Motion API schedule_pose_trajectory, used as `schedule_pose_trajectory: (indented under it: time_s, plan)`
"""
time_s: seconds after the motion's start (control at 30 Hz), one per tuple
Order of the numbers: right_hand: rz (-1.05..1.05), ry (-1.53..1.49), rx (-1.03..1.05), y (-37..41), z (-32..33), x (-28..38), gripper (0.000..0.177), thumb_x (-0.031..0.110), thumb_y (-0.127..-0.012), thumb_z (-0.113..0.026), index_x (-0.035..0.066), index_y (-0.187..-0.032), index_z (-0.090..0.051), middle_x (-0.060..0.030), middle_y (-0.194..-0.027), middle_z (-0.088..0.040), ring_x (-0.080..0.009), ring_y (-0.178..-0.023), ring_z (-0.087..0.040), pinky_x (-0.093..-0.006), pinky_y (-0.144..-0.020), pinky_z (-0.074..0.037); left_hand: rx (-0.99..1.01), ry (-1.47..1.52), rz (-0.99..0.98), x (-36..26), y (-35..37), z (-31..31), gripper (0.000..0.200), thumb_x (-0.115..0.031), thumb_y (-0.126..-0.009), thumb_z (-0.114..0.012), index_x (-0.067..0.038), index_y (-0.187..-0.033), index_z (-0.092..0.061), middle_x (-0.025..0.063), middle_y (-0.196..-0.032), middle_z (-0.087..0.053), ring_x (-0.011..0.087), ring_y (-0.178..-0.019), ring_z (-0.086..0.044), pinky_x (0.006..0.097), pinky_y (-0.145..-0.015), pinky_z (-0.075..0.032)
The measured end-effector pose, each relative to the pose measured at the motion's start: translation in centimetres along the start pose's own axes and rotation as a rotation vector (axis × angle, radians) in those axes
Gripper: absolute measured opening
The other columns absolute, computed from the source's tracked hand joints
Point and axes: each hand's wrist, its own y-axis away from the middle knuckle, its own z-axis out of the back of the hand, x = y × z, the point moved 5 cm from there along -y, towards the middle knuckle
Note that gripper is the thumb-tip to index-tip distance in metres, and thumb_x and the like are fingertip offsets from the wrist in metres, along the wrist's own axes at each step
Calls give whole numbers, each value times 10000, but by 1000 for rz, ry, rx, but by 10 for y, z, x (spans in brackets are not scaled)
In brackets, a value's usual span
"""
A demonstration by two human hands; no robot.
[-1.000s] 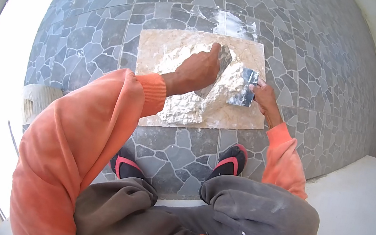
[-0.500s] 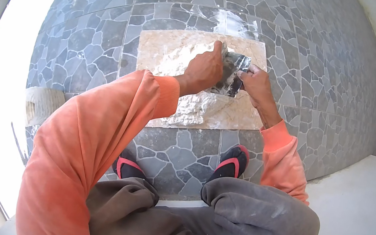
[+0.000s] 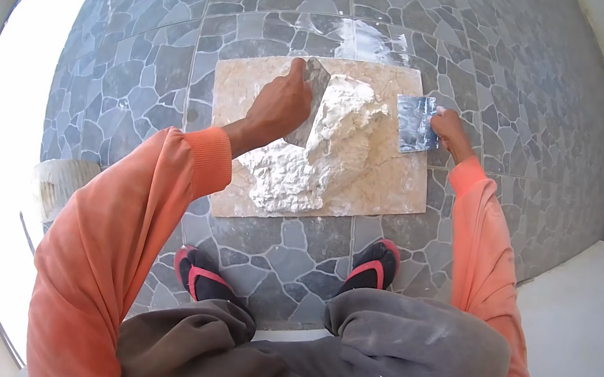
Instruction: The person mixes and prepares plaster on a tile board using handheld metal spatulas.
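Note:
A mound of white paste lies on a beige board on the floor. My left hand is closed round a grey trowel, whose blade stands at the left side of the paste. To the right, my right hand grips a square metal plate smeared with white, held over the board's right edge. The handle of the trowel is hidden under my left fingers.
Grey stone-patterned tiles surround the board, with a white smear beyond it. A pale, round-ended object stands at the left. My sandalled feet are just in front of the board.
My hands have moved apart: the left with the trowel to the left, the right with the metal plate to the right. More of the paste shows between them.

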Motion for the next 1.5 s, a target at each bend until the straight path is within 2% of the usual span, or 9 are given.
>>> schedule_pose_trajectory:
  time_s: [0.27, 0.5, 0.6, 0.87, 0.97, 1.2, 1.23, 1.33, 1.5]
  plan:
    - [312, -72, 300, -28, -59, 48, 448, 56, -872, -565, -98, -1291, -533, -115, -1068, -662, -129, -925, -584, -276, -787, -474, 6, 29, 2, -15, 0, 6, 372, -115, -911, -463, 90, -1188, -323, 350, -722, -600, 517, -687, -592, 592, -658, -449]
    - [381, 283, 303, 52, -82, 135, 414, 120, -815, -546, -55, -1186, -598, -205, -823, -667, -237, -757, -625, -383, -715, -480, -19, 81, 52, -23, -4, -2, 411, -94, -895, -469, 121, -1195, -287, 363, -746, -601, 516, -704, -605, 577, -647, -476]
    - [419, 212, 211, 66, -98, 147, 209, 92, -802, -545, -31, -941, -640, -43, -685, -567, -130, -645, -466, -330, -592, -398, -68, 97, 58, -28, -6, -7, 365, -133, -935, -455, 64, -1196, -294, 376, -766, -598, 550, -719, -580, 608, -666, -431]
    - [260, -204, 302, 107, -113, 178, 176, 42, -792, -541, -37, -911, -645, -27, -725, -581, -103, -603, -468, -296, -522, -376, -1, 32, 119, -38, -2, -21, 340, -109, -898, -484, 52, -1154, -330, 324, -772, -630, 504, -771, -636, 566, -685, -497]
    - [312, -102, 274, 115, -104, 190, 155, 69, -811, -566, -34, -908, -628, -8, -713, -545, -89, -595, -439, -290, -523, -364, -10, -20, 110, -26, 1, -13, 363, -114, -919, -455, 79, -1188, -305, 351, -717, -597, 519, -668, -592, 591, -627, -458]
    - [374, 274, 246, 118, -36, 245, 126, 91, -821, -590, -26, -865, -603, 26, -671, -475, -77, -621, -404, -286, -553, -362, 29, -95, 84, -9, -14, 48, 409, -139, -922, -448, 74, -1253, -339, 306, -785, -639, 494, -758, -617, 583, -713, -445]
    - [406, 45, 253, 119, -35, 248, 196, 85, -763, -531, -42, -879, -625, -66, -671, -547, -127, -635, -458, -342, -576, -397, 54, -96, 85, -11, -18, 57, 442, -153, -930, -450, 84, -1284, -331, 314, -767, -631, 500, -740, -610, 579, -700, -444]
    - [348, 226, 232, 121, -10, 261, 212, 71, -763, -526, -44, -902, -637, -80, -698, -584, -137, -637, -486, -345, -582, -414, 54, -59, -7, -25, -26, 88, 454, -191, -962, -464, 111, -1283, -354, 331, -728, -608, 499, -689, -602, 557, -669, -429]
    - [149, 40, 298, 136, 26, 276, 149, 34, -781, -546, -44, -875, -631, -56, -699, -575, -135, -618, -519, -315, -527, -419, 150, -149, -110, -55, -41, 130, 402, -220, -968, -487, 37, -1268, -411, 321, -750, -620, 494, -725, -616, 534, -688, -450]
